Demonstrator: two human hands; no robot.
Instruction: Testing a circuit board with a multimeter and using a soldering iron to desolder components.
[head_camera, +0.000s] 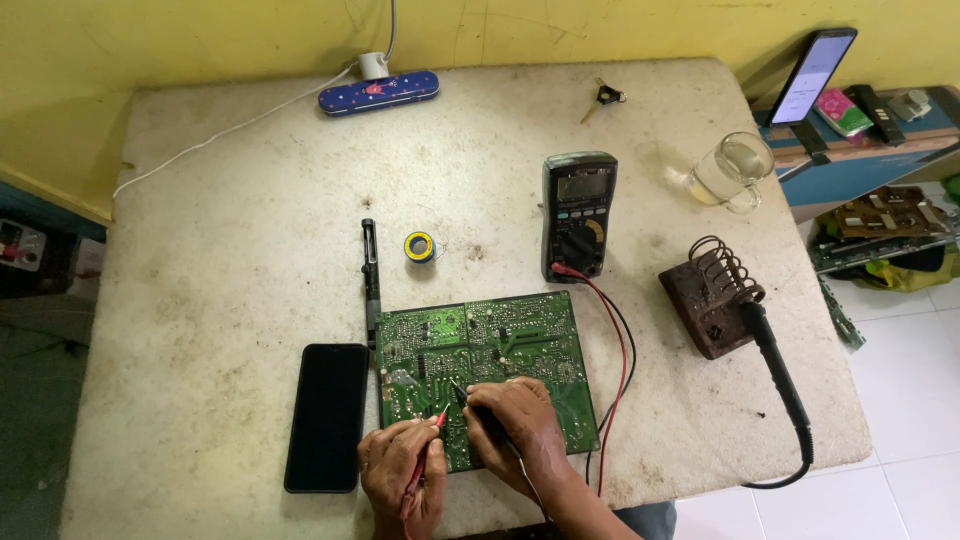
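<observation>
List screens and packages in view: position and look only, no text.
Multimeter: table centre, dark upright body, grey display, yellow dial ring.
Black phone: left of green circuit board, screen dark.
Propped phone: top right, screen lit white.
Pink-green packet: beside it.

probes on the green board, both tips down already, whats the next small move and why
Probably a glance up at the multimeter, holding both probes steady. The left hand has the red probe tip on the circuit board, the right hand the black probe close beside it, and both leads run to the meter. Its display is too small to read from here.
</observation>
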